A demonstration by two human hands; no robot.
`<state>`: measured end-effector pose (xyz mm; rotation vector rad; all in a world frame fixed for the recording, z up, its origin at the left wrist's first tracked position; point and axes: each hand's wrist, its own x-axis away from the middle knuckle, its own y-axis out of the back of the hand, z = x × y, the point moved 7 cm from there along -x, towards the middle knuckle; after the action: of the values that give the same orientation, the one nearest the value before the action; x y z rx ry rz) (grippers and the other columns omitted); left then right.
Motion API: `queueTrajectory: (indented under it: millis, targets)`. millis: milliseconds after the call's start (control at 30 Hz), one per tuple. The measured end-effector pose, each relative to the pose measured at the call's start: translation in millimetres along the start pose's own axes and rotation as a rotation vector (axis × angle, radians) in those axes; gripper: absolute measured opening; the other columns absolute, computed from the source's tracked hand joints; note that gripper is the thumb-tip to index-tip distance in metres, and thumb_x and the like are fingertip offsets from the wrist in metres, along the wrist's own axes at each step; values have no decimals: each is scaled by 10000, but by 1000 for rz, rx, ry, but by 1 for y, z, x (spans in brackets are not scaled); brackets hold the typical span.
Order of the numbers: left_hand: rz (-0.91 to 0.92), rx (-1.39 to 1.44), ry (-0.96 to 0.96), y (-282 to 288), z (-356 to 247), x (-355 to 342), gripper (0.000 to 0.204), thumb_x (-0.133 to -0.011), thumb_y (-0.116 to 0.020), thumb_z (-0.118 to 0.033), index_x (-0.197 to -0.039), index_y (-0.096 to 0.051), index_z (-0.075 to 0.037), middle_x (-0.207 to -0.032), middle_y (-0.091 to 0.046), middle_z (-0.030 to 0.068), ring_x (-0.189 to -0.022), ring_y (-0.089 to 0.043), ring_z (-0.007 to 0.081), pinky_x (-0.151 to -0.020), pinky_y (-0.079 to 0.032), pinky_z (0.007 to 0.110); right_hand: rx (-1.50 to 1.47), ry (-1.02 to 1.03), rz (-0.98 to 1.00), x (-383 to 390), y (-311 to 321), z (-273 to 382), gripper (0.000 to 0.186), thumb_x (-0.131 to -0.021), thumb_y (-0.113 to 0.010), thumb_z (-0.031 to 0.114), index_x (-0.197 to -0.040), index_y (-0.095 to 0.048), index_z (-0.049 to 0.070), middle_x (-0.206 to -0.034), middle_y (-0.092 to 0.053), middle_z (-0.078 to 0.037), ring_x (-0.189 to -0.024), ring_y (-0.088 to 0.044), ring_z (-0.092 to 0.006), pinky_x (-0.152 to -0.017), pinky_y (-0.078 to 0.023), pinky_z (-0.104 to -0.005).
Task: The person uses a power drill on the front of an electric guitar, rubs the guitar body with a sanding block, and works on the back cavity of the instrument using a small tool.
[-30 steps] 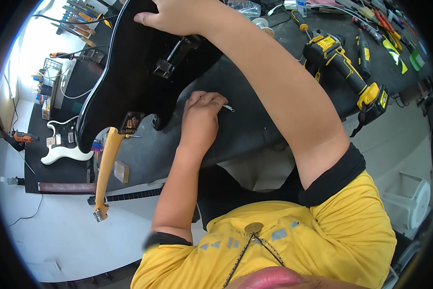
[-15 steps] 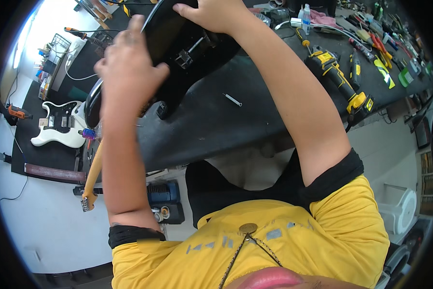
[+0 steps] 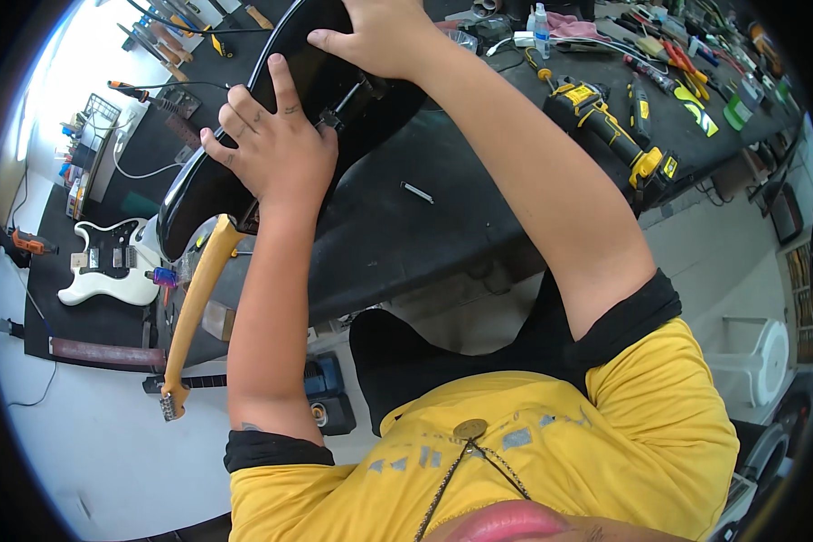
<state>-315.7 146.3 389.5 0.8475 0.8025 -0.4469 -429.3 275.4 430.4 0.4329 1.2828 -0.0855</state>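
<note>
A black electric guitar (image 3: 289,68) is tilted up over the workbench, its glossy body cut off by the top edge of the view. My left hand (image 3: 284,149) lies across the body, fingers spread. Just beyond its thumb, a metal part (image 3: 334,117) shows in a recess of the body. My right hand (image 3: 388,41) grips the body's upper part, thumb on the surface; its other fingers are out of view. A pale wooden neck (image 3: 194,298) runs from the body down past my left forearm. A small silver metal piece (image 3: 417,192) rests on the bench.
On the left lies a white guitar body (image 3: 112,262) with a black pickguard. To the right are a yellow and black cordless power tool (image 3: 610,126), a green bottle (image 3: 741,107) and several hand tools. A white plastic stool (image 3: 766,361) stands on the floor at right.
My left hand has come to lie on the guitar, moving right from its blurred position over the left edge. The guitar has tilted and more of its neck shows. The view has shifted slightly.
</note>
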Motion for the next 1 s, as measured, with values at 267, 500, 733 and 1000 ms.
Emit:
queueTrajectory:
  millis: [267,500,733,1000]
  targets:
    - [10,-13,-8,-15,10,-3,1184,-726,-888,-513,-1649,-198,-239,-1408,-410,252,-1306,-412,416,-1088,-281,699,-142,-392,520,141,-16,-25,262,-862,-719,207,-1051,-721,27,-1004,-739,-194,-973,-714,-391,-864,-570,-466]
    - [5,4,-6,-14,9,-2,1173,-740,-887,-528,-1648,-195,-259,-1406,-405,240,-1301,-414,413,-1098,-286,689,99,-347,1073,197,-50,15,254,-854,-752,189,-1023,-772,1,-1013,-763,-227,-995,-737,-387,-904,-587,-465]
    - [-33,18,9,-9,6,1,1126,-741,-894,-519,-1628,-242,-280,-1410,-431,233,-1334,-430,406,-1092,-302,682,-249,-719,848,179,-44,-14,305,-875,-716,143,-1108,-752,-51,-934,-763,-188,-831,-751,-299,-800,-605,-374]
    - [-88,24,61,5,5,0,1217,-633,-943,-404,-1630,-278,-190,-1447,-450,254,-1378,-419,415,-1202,-247,646,-1379,-1237,356,178,-75,-30,242,-1007,-719,180,-1172,-666,12,-987,-708,-79,-891,-719,-182,-850,-604,-338]
